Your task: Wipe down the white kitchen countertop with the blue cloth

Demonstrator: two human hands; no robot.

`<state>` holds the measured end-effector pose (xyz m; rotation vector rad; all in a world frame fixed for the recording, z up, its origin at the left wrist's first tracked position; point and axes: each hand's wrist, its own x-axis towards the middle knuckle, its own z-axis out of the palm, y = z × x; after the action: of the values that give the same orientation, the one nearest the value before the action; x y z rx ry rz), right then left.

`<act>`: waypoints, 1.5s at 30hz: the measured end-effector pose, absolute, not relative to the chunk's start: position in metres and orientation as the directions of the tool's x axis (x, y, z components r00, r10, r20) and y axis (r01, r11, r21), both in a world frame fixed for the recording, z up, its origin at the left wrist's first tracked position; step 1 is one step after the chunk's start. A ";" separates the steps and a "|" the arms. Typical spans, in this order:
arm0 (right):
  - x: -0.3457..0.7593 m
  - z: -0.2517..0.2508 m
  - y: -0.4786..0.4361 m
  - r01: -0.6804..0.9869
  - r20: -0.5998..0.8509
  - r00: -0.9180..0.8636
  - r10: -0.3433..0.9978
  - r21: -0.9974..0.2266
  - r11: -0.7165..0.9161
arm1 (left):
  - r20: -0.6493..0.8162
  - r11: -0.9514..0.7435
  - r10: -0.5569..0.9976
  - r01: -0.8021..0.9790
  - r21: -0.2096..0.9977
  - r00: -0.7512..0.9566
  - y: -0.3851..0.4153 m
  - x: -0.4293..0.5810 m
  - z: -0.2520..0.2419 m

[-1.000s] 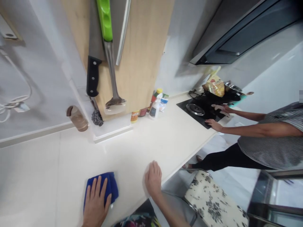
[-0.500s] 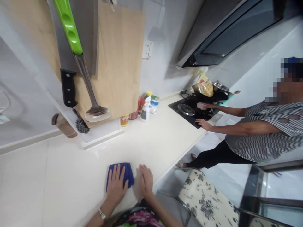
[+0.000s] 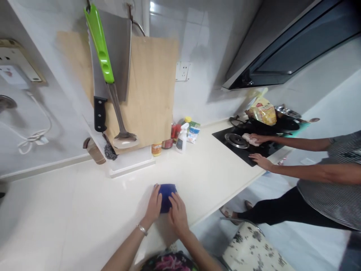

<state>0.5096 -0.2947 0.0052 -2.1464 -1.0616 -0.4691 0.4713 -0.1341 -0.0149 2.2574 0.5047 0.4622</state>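
A folded blue cloth (image 3: 167,196) lies on the white countertop (image 3: 118,214) in front of me. My left hand (image 3: 153,205) holds the cloth along its left edge, with the thumb over its top face. On the other side, my right hand (image 3: 178,214) grips the right edge, its fingertips resting on the fabric. Part of the cloth's near right corner is hidden by that hand. A silver bracelet (image 3: 142,229) is on my left wrist.
A white spray bottle (image 3: 181,139), jars and packets stand by the wall. A cutting board (image 3: 153,90), cleaver and green-handled ladle (image 3: 103,62) hang above. At right a co-worker's hand (image 3: 259,139) presses a pale cloth on the black cooktop (image 3: 245,154). A floral chair (image 3: 254,248) stands below.
The blue cloth has moved right and looks smaller. My left hand went from lying flat on it to its left edge; my right hand came onto its right edge. The view shifted.
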 end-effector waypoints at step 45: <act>0.825 -0.041 -0.470 0.362 -0.058 0.928 0.368 -0.092 -0.928 | 0.301 -0.591 0.802 0.758 0.277 0.516 -0.015 0.339 0.003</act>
<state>0.8250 -0.4695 -0.0412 -3.0064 -0.5700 0.1143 0.3391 -0.0150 0.0026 2.6374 1.3630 0.6117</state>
